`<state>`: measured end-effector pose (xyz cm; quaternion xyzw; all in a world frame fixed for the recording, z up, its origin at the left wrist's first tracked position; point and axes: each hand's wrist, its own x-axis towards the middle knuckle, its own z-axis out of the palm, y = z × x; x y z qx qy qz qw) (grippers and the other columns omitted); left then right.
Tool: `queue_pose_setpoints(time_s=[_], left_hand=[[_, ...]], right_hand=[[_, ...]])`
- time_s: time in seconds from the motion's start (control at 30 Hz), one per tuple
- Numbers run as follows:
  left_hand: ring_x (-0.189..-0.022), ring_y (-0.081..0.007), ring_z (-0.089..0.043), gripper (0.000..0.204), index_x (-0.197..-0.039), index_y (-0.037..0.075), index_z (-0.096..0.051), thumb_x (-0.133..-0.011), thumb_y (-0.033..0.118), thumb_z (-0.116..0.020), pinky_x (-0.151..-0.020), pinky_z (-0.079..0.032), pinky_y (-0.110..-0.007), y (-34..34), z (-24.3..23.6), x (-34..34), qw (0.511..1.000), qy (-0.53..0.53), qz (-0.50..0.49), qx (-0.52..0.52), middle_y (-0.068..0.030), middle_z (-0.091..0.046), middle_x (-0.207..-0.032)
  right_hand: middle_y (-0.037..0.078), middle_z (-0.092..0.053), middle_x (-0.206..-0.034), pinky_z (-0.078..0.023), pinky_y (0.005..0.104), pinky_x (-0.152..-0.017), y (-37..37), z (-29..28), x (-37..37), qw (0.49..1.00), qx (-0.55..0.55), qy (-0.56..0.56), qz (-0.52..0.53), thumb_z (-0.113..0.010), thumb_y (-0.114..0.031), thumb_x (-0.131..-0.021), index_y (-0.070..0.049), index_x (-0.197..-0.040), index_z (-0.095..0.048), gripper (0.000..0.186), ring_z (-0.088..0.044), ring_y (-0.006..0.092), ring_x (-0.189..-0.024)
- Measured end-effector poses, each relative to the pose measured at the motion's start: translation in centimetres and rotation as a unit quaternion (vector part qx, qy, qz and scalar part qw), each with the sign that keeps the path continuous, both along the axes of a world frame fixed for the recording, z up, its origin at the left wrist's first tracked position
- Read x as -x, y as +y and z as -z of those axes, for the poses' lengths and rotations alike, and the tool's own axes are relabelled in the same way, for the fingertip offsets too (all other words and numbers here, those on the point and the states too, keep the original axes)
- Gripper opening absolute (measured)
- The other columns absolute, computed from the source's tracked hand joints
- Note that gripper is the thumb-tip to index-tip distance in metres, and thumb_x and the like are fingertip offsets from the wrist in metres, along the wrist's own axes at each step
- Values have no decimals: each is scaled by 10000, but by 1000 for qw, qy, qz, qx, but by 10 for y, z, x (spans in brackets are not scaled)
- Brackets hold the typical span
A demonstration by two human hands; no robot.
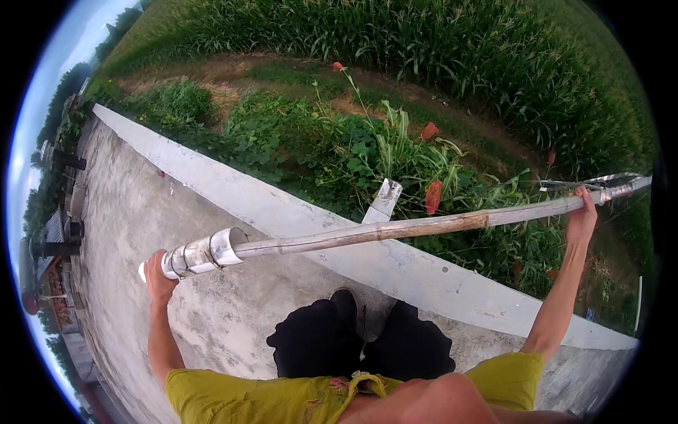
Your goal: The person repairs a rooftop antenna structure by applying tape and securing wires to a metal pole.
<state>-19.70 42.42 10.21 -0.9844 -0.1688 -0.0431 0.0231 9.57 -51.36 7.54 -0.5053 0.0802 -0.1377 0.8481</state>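
A long bamboo pole [402, 228] stretches across in front of me, tilted slightly up to the right. Around its left end sits a short white plastic pipe [205, 254] bound with wire. My left hand [162, 281] is closed round the far left end of that pipe; some fingers are hidden behind it. At the other end, my right hand [582, 220] wraps round the bamboo, just short of a silvery bound section [620, 191]. Thin metal rods [597, 180] show beside that section, but their shape is hard to make out.
I stand on a concrete roof [141, 205] bordered by a low whitish ledge [296, 215]. A pale upright piece [383, 201] sticks up past the ledge. Beyond lie leafy plants with reddish seed heads [433, 197], a dirt path [233, 68] and a cornfield [452, 42].
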Motion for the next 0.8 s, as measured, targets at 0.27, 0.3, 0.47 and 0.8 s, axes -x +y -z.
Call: queue_pose_setpoints(time_s=[0.27, 0.3, 0.47, 0.8], left_hand=[[-1205, -293, -534, 685, -1236, 146, -547, -611, -48, -748, -1071, -290, -626, 49, -3, 96, 951, -3, -285, -118, -47, -612, -1208], [-1218, -283, -529, 694, -1254, 152, -540, -620, -43, -746, -1085, -268, -650, 52, 6, 104, 937, -9, -324, -134, -34, -607, -1225], [-1227, -268, -530, 719, -1304, 206, -528, -635, 107, -774, -1028, -334, -621, 49, 53, 62, 880, -56, -450, -143, -14, -596, -1261], [-1052, -341, -618, 672, -1325, 49, -547, -738, 277, -781, -884, -502, -488, 122, 8, 26, 858, -335, -376, 103, -168, -639, -1205]], right_hand=[[34, -507, -781, -469, 285, -735, -247, -43, -17, 983, 47, 39, 176, -606, -84, -943, -22, -904, -553, 91, -523, 176, -761], [37, -506, -781, -470, 298, -731, -262, -67, -18, 994, 46, 0, 104, -600, -81, -948, -24, -887, -530, 109, -524, 180, -766], [63, -526, -862, -492, 343, -873, -256, -104, -7, 992, 52, -26, 108, -575, -57, -943, -14, -951, -509, 79, -548, 202, -853], [89, -595, -862, -571, 368, -686, 24, -28, 36, 985, -23, -75, 154, -602, -13, -892, 9, -935, -501, 112, -600, 170, -743]])
